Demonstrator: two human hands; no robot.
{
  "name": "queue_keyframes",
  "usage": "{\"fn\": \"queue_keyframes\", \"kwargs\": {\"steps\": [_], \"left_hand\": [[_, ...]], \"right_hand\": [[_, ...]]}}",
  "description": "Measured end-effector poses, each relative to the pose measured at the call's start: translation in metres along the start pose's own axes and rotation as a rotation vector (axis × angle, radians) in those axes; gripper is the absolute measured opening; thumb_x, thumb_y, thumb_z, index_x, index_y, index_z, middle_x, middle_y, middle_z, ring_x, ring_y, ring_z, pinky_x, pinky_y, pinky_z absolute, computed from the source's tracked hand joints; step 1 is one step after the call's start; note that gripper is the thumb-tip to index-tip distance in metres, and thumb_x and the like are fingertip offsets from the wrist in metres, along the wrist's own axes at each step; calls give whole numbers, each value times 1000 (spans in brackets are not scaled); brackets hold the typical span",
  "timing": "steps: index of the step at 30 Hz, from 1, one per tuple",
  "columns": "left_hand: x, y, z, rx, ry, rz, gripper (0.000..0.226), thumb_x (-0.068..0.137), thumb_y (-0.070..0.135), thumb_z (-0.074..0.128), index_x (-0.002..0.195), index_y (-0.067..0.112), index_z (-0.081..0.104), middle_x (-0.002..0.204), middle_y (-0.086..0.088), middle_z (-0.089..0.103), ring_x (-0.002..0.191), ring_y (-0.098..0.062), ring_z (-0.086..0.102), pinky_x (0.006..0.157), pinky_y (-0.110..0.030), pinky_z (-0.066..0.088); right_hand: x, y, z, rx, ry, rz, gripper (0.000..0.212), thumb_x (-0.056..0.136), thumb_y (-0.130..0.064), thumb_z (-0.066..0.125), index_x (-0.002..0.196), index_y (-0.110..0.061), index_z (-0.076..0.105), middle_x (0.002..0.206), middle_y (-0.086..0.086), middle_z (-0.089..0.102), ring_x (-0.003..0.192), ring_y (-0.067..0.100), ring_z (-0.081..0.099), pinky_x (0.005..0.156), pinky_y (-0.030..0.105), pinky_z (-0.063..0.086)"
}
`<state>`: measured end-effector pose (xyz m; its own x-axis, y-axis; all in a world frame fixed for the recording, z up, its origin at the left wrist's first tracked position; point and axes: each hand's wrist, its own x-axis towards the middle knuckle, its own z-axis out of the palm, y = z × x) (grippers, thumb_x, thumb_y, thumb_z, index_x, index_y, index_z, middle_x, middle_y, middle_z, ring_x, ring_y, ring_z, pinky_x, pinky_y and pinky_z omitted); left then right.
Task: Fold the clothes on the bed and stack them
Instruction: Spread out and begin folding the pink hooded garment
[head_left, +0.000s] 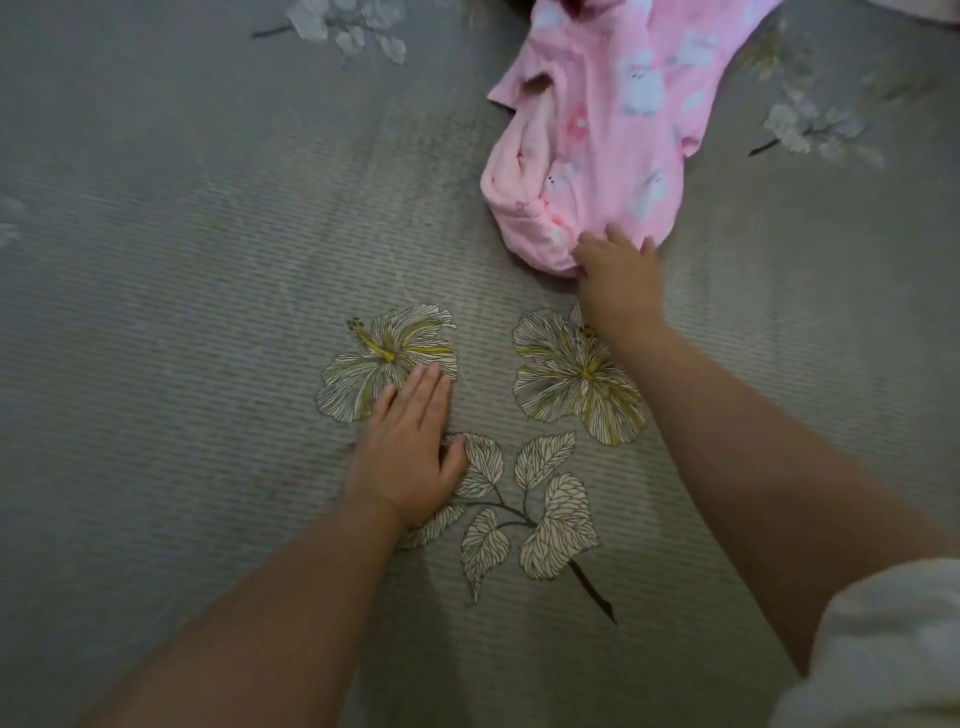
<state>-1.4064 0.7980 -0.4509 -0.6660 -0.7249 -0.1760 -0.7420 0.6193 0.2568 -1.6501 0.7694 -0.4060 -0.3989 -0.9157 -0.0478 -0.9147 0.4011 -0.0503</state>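
1. The pink garment (613, 130) lies crumpled on the far right part of the bed (182, 234), its near end bunched into a soft roll; it has a pale printed pattern, and the far end runs out of view at the top.

2. The right hand (618, 270) reaches out to the near edge of this garment. The fingers (615, 236) are on the cloth and seem to bend over its edge, but whether they already pinch it or only touch it — this I cannot tell from here.

3. The left hand (410, 447) lies flat on the grey bedcover, near the middle, just beside a printed flower (387, 358). Its fingers are straight and together, and it grasps nothing; it looks like a support for the body while the other arm stretches.

4. In my judgement the step in hand is the fetching of one piece of clothing — the folding itself is not begun, because the garment is not spread out.

5. The next move calls, I think, for a sure hold on the near edge and a pull toward the bare area around the printed flowers, then both hands to open the cloth flat.

6. No folded stack is visible anywhere in view.
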Motion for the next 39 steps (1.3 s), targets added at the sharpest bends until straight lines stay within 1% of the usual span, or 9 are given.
{"fn": "queue_keyframes", "kwargs": {"steps": [8,13,16,19,24,29,33,36,39], "left_hand": [[-8,5,-3,-65,97,8,77,82,45,22,144,2,8,153,-13,12,142,-17,6,110,-23,-5],[-74,30,-13,-119,60,71,64,83,25,37,135,-11,29,140,-31,33,131,-42,33,110,-43,20],[-126,55,-18,-13,75,348,45,79,5,50,114,-22,49,115,-40,52,103,-55,53,86,-64,38],[-150,87,-28,110,55,586,47,77,8,36,109,-21,54,110,-38,56,98,-55,55,79,-66,40],[-189,152,-16,272,-249,742,60,80,12,56,137,5,39,144,-15,37,134,-29,34,108,-45,20],[-224,220,4,385,-265,683,33,91,15,46,121,16,57,114,-7,62,112,-25,52,101,-39,23],[-226,239,-5,499,-310,635,33,95,12,33,120,18,55,110,-6,64,105,-24,55,105,-32,21],[-225,242,-46,181,-306,457,20,95,17,40,106,7,54,102,-18,63,94,-32,57,78,-34,39],[-217,243,-93,-201,-120,134,23,96,17,41,97,-1,54,102,-26,60,96,-37,54,72,-35,36]], "right_hand": [[-164,22,7,271,-3,20,23,87,-1,51,105,3,63,103,25,63,99,41,54,83,42,37],[-309,24,-1,396,-188,121,28,86,-10,49,107,-3,66,99,26,65,93,39,60,73,40,45],[-391,30,-11,447,-283,63,30,75,-10,50,96,-3,71,88,23,69,83,37,66,66,39,51],[-467,46,-14,350,-469,27,30,88,-11,51,115,-14,64,112,12,65,106,26,59,82,31,44],[-566,78,-36,246,-838,27,32,86,-17,49,115,-18,63,117,5,64,110,22,55,86,27,37],[-591,122,-60,67,-955,51,20,86,-13,49,100,-12,64,112,10,63,108,23,55,90,27,39],[-577,142,-78,-339,-873,121,28,92,-13,38,106,-20,61,97,-2,61,118,18,46,113,47,8],[-549,151,-111,-418,-565,240,29,92,-11,40,111,-17,61,105,-1,62,119,22,42,106,41,23],[-504,168,-154,-247,51,347,21,81,-2,58,101,-3,64,102,16,65,95,31,58,76,38,46]]}}
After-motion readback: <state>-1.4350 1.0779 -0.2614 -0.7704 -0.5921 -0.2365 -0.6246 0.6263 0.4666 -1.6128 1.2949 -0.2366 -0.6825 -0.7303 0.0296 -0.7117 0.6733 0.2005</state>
